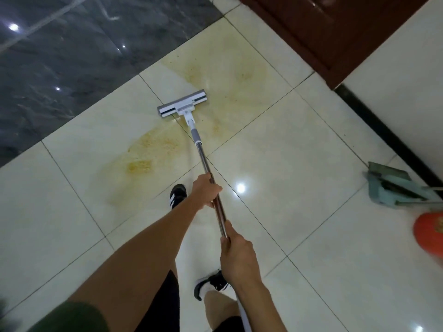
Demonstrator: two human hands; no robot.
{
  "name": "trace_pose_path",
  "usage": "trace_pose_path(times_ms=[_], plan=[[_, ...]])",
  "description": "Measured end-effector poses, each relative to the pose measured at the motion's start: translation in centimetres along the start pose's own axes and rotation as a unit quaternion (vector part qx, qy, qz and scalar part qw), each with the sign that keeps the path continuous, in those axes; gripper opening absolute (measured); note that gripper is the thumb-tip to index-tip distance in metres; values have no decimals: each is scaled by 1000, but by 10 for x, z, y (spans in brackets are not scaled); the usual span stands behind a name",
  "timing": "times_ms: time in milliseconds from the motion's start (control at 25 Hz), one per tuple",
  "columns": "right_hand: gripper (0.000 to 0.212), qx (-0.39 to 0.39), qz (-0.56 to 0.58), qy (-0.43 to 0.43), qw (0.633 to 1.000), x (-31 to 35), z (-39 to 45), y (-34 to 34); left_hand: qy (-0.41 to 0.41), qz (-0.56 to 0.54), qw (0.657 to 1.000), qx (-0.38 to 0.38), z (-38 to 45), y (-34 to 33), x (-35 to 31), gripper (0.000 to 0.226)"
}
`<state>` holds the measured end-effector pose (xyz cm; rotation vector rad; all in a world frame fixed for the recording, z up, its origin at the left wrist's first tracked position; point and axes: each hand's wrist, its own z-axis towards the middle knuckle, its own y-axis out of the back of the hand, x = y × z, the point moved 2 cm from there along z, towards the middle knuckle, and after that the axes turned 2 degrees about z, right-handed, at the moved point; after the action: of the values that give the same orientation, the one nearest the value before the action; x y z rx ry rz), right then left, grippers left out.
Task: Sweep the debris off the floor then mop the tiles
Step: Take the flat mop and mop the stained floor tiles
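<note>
Both hands grip the mop handle [212, 195]: left hand [205, 190] ahead, right hand [236, 252] behind. The mop head [182, 103] lies flat on yellow-stained tiles [275, 144], well ahead of both.

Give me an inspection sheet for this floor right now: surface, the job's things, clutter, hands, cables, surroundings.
Surface: pale glossy floor tiles with yellowish smears across several of them.
Job's things: flat mop, head down on the stained tile; teal dustpan set by the wall.
Clutter: orange round object at the right edge, blurred.
Hands: left hand grips the mop pole farther down; right hand grips it nearer the body.
Cables: nothing seen.
Surroundings: dark marble floor section, brown wooden door, black skirting.
</note>
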<state>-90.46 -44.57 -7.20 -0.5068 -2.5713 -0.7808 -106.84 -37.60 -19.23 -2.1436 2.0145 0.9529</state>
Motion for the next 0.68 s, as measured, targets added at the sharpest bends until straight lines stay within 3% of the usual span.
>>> trace_pose_path(times_ms=[160, 320, 480, 600, 680], plan=[[51, -5, -12, 25, 1000, 26, 21, 0, -7, -4, 999, -47, 11, 25, -14, 27], [51, 0, -17, 36, 999, 79, 61, 3, -3, -29, 998, -47, 55, 67, -43, 30], [50, 1, -14, 37, 999, 160, 135, 15, -12, -26, 998, -61, 132, 126, -89, 24], [46, -5, -26, 37, 999, 232, 204, 16, -4, -17, 997, -76, 200, 183, -134, 38], [45, -25, -23, 37, 999, 280, 253, 18, 0, -26, 996, -81, 244, 222, -167, 32]])
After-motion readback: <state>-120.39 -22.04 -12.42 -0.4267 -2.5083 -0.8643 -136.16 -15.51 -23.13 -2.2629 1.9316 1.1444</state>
